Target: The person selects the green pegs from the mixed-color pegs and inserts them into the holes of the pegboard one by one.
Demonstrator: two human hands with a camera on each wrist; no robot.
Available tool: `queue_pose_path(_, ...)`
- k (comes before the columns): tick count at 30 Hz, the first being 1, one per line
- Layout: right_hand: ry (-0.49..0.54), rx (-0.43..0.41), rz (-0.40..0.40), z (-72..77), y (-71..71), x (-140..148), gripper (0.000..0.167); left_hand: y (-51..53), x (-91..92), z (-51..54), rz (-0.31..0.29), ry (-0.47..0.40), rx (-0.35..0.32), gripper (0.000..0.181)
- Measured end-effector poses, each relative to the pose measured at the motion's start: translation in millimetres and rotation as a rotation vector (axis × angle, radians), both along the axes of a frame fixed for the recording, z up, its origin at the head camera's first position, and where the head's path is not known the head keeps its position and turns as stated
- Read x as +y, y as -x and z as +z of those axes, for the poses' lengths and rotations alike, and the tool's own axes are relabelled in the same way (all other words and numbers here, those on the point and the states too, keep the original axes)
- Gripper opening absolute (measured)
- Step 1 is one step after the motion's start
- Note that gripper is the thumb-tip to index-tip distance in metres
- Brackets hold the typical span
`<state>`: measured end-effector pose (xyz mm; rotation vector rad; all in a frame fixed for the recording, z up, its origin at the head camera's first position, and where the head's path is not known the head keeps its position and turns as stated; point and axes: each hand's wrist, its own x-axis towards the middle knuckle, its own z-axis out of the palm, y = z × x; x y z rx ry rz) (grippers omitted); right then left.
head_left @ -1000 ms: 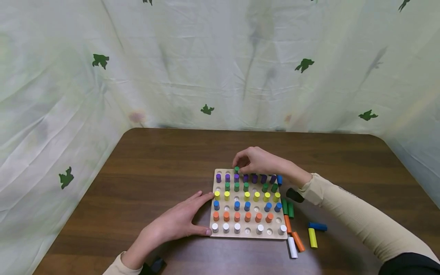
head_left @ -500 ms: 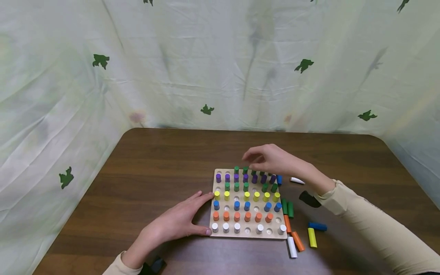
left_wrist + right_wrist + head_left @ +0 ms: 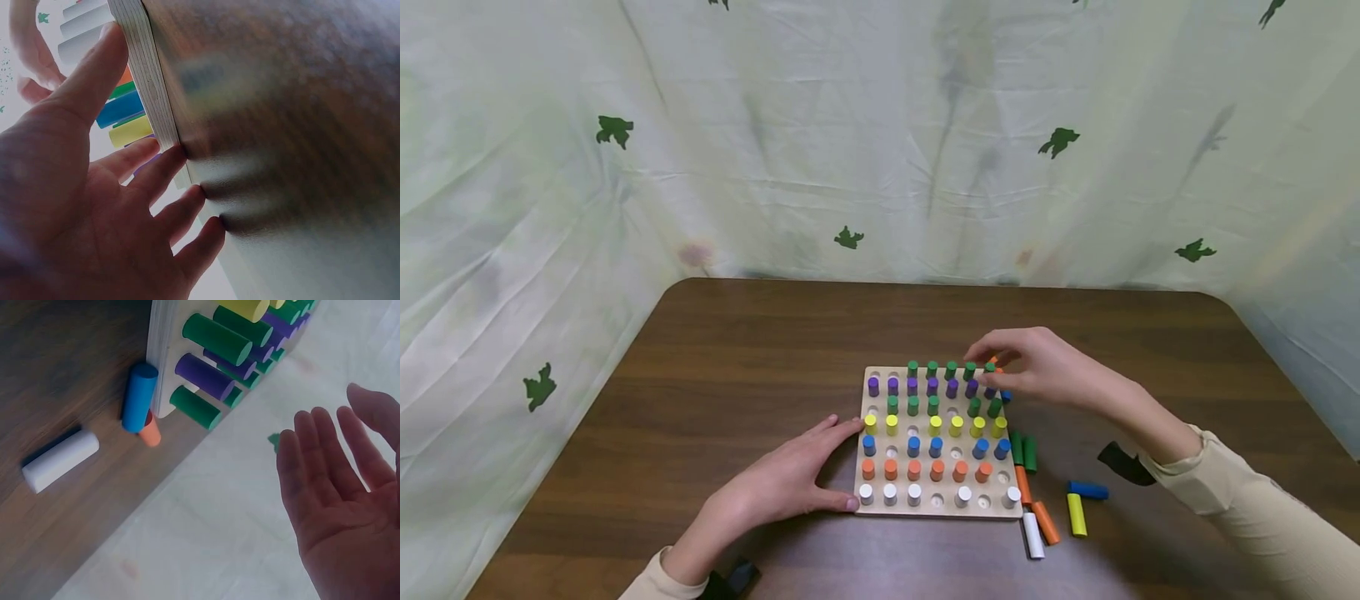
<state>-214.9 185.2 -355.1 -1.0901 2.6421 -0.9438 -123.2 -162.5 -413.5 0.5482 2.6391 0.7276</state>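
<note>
With the left hand, straight-fingered and gripping nothing, brace the left edge of the pegboard, flat on the table, against sliding. Farther off, by the far right corner, guide the right hand, likewise loose and empty, clear of the far row's upright green pegs.

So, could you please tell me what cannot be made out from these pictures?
Head view: the white peg shown by the right wrist camera is hidden behind the right hand.
Head view: the right sleeve is cut off by the frame edge.
Left wrist view: the left hand and the board's edge hide most pegs; reflections on the tabletop are blurred.
</note>
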Motion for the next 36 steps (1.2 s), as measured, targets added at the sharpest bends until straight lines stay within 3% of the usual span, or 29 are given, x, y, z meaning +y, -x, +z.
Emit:
queue_pose_path(13, 0.012, -0.007, -0.044, -16.8, -29.9, 33.0, 0.024, 0.2, 0.0, 1.1, 0.001, -0.002, 0.003, 0.093)
queue_pose_path(21, -0.022, -0.074, -0.081, -35.3, -43.0, 45.4, 0.027, 0.4, 0.4, 0.7, -0.001, -0.004, 0.001, 0.093)
queue_pose_path(36, -0.109, -0.169, -0.145, -57.1, -50.3, 53.5, 0.039, 0.1, 0.5, 1.8, -0.003, -0.016, -0.003, 0.093)
